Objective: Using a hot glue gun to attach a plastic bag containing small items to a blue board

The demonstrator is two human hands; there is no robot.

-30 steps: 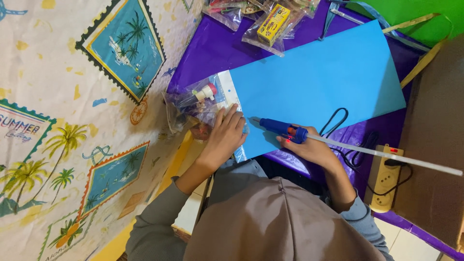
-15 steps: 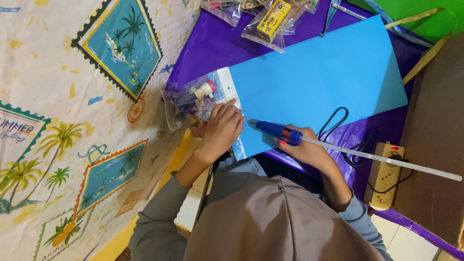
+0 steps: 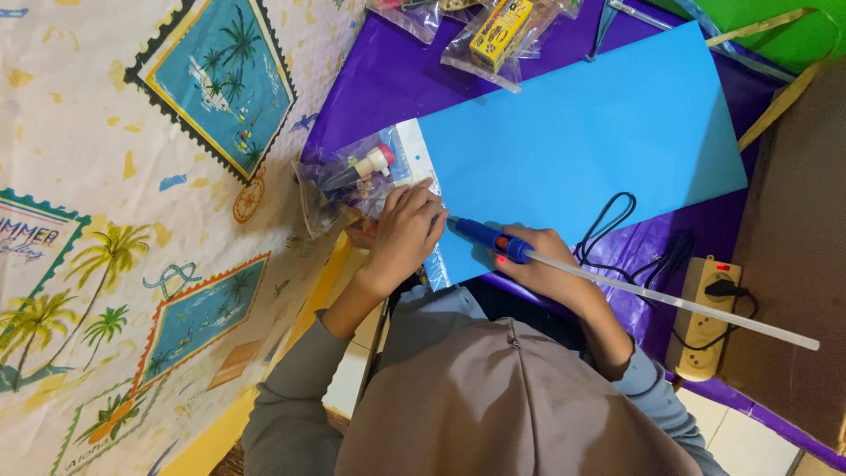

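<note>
Left hand (image 3: 407,231): flat, fingers loose — pressing the blue sheet (image 3: 582,141) edge, seemingly.
Right hand (image 3: 546,269): gripping glue gun (image 3: 489,238).

A clear plastic bag (image 3: 352,176) is lying on the purple cover at the left end of the blue sheet, holding small bottles and tubes, one white with a pink cap. The left hand (image 3: 405,234) is resting on its near edge. Far off at the top, more clear bags (image 3: 493,40) are lying, one holding a yellow box (image 3: 500,31).
</note>
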